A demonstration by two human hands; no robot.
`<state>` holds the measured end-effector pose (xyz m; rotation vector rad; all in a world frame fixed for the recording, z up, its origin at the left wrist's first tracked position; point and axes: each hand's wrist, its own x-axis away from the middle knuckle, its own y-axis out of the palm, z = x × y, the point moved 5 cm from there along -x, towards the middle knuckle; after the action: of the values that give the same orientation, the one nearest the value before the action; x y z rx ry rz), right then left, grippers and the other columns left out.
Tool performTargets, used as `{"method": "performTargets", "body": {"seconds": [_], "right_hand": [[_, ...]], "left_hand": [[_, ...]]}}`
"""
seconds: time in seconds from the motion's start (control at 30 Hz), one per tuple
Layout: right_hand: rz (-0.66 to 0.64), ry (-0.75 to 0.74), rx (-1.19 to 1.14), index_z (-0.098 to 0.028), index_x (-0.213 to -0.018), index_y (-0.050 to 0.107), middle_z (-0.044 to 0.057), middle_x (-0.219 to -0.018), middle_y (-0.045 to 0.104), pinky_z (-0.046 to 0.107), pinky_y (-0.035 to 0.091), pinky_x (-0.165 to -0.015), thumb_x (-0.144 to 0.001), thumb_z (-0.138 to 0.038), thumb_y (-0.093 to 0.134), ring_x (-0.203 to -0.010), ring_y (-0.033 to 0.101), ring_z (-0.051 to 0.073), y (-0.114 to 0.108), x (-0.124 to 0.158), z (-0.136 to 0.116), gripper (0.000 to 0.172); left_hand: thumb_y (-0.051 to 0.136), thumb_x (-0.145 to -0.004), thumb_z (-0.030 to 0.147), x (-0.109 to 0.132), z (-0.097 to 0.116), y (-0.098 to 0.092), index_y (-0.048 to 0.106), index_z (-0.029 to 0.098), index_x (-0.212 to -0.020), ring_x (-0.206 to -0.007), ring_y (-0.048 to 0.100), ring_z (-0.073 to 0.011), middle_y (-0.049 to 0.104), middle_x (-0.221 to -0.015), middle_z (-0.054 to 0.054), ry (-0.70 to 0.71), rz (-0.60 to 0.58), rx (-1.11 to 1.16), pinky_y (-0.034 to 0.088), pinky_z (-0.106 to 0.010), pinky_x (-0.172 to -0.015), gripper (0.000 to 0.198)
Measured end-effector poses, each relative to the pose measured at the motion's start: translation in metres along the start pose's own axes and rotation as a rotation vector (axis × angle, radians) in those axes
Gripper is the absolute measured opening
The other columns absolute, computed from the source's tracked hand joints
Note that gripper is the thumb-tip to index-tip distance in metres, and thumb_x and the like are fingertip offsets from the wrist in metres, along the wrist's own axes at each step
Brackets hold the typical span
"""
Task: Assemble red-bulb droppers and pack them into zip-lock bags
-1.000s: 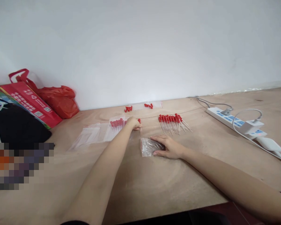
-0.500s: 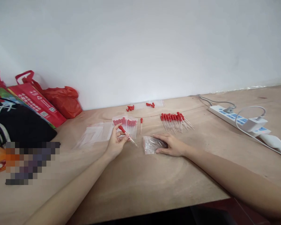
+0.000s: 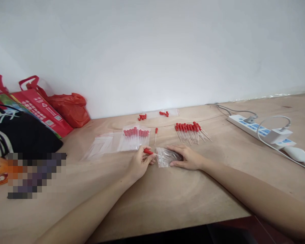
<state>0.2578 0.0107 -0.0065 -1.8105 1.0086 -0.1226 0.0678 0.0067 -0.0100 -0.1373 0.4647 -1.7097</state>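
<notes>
My left hand [image 3: 142,162] pinches a dropper [image 3: 148,151] by its red rubber bulb, the clear tube aimed right. The tube's tip is at the left end of a clear zip-lock bag [image 3: 165,159]; whether it is inside I cannot tell. My right hand [image 3: 186,157] holds that bag down on the table, thumb at the near side and fingers at the far side. Just beyond the bag lies a single dropper [image 3: 156,135]. Several droppers [image 3: 186,130] lie in a row farther right. Filled bags of droppers [image 3: 136,135] rest beyond my left hand.
Flat clear bags [image 3: 101,144] lie at the left. Loose red bulbs [image 3: 142,117] and clear tubes are near the wall. A white power strip [image 3: 246,127] with cables stands right. Red bags [image 3: 68,110] and a black striped bag [image 3: 27,135] crowd the left side.
My left hand has moved right with the dropper, bringing its tip to the left end of the zip-lock bag. My right hand and the bag stay nearly in place.
</notes>
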Motion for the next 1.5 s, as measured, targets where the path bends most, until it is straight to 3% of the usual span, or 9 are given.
{"method": "performTargets", "body": {"seconds": [0.23, 0.53, 0.73, 0.83, 0.9, 1.0, 1.13, 1.33, 1.5], "right_hand": [[0.01, -0.003, 0.006, -0.015, -0.126, 0.039, 0.013, -0.122, 0.05, 0.039, 0.038, -0.091, -0.071, -0.053, 0.055, -0.109, 0.048, 0.024, -0.001, 0.0, 0.001, 0.069], [-0.012, -0.051, -0.03, -0.016, -0.129, 0.036, 0.014, -0.119, 0.051, 0.039, 0.039, -0.089, -0.065, -0.055, 0.06, -0.107, 0.049, 0.025, 0.001, -0.004, -0.001, 0.077], [-0.043, -0.034, -0.065, -0.02, -0.128, 0.037, 0.011, -0.123, 0.048, 0.038, 0.037, -0.091, -0.063, -0.053, 0.063, -0.11, 0.047, 0.024, -0.012, 0.011, 0.015, 0.078], [-0.079, -0.057, -0.042, -0.019, -0.128, 0.038, 0.011, -0.124, 0.048, 0.038, 0.036, -0.093, -0.065, -0.053, 0.062, -0.112, 0.045, 0.023, -0.011, 0.014, 0.016, 0.075], [-0.079, -0.077, -0.017, -0.019, -0.128, 0.038, 0.012, -0.125, 0.047, 0.038, 0.034, -0.095, -0.067, -0.053, 0.06, -0.114, 0.043, 0.023, -0.011, 0.013, 0.014, 0.073], [-0.102, -0.123, 0.03, -0.021, -0.128, 0.039, 0.011, -0.127, 0.045, 0.04, 0.031, -0.097, -0.07, -0.052, 0.056, -0.117, 0.041, 0.023, -0.009, 0.01, 0.011, 0.068], [-0.147, -0.177, 0.062, -0.025, -0.129, 0.037, 0.009, -0.129, 0.043, 0.04, 0.031, -0.097, -0.074, -0.05, 0.053, -0.117, 0.04, 0.022, -0.008, 0.009, 0.01, 0.063], [-0.144, -0.184, 0.085, -0.024, -0.13, 0.035, 0.009, -0.129, 0.043, 0.04, 0.031, -0.097, -0.074, -0.05, 0.053, -0.117, 0.04, 0.022, -0.01, 0.01, 0.008, 0.064], [-0.149, -0.192, 0.081, -0.023, -0.128, 0.038, 0.01, -0.129, 0.043, 0.04, 0.031, -0.097, -0.075, -0.05, 0.052, -0.117, 0.04, 0.022, -0.009, 0.009, 0.008, 0.062]], "left_hand": [[0.046, -0.08, 0.022, 0.007, 0.026, 0.004, 0.06, 0.02, -0.103, -0.08, 0.056, -0.0138, 0.059, -0.089, -0.003, 0.364, -0.17, -0.395, 0.044, -0.026, -0.074, 0.026], [0.059, -0.066, 0.022, -0.014, 0.006, 0.017, 0.065, 0.013, -0.074, -0.05, 0.044, -0.0077, 0.053, -0.055, 0.004, 0.056, -0.227, -0.247, 0.033, -0.017, -0.047, 0.014], [0.065, -0.06, 0.03, -0.01, 0.005, 0.01, 0.061, 0.013, -0.062, -0.046, 0.04, -0.0063, 0.05, -0.051, 0.005, 0.006, -0.117, -0.296, 0.029, -0.016, -0.043, 0.017], [0.061, -0.063, 0.027, -0.015, 0.004, -0.001, 0.06, 0.014, -0.068, -0.049, 0.045, -0.0078, 0.054, -0.055, 0.004, -0.002, -0.182, -0.315, 0.034, -0.017, -0.045, 0.014], [0.059, -0.064, 0.023, -0.025, 0.008, -0.013, 0.06, 0.014, -0.076, -0.055, 0.051, -0.0099, 0.059, -0.064, 0.001, 0.01, -0.206, -0.435, 0.04, -0.019, -0.051, 0.014], [0.056, -0.069, 0.02, -0.05, 0.023, -0.027, 0.058, 0.016, -0.079, -0.067, 0.056, -0.0131, 0.061, -0.077, -0.002, 0.09, -0.079, -0.721, 0.043, -0.023, -0.062, 0.011], [0.055, -0.072, 0.022, -0.096, 0.028, -0.01, 0.057, 0.016, -0.08, -0.082, 0.057, -0.0193, 0.062, -0.082, -0.006, 0.041, -0.006, -0.793, 0.041, -0.029, -0.075, 0.01], [0.064, -0.063, 0.012, -0.148, 0.011, 0.016, 0.054, 0.011, -0.095, -0.098, 0.054, -0.0283, 0.061, -0.093, -0.017, -0.165, 0.114, -0.779, 0.039, -0.035, -0.081, 0.033], [0.061, -0.066, 0.008, -0.149, 0.015, 0.008, 0.05, 0.011, -0.104, -0.088, 0.058, -0.0231, 0.062, -0.085, -0.012, -0.195, 0.125, -0.602, 0.042, -0.034, -0.078, 0.04]]}}
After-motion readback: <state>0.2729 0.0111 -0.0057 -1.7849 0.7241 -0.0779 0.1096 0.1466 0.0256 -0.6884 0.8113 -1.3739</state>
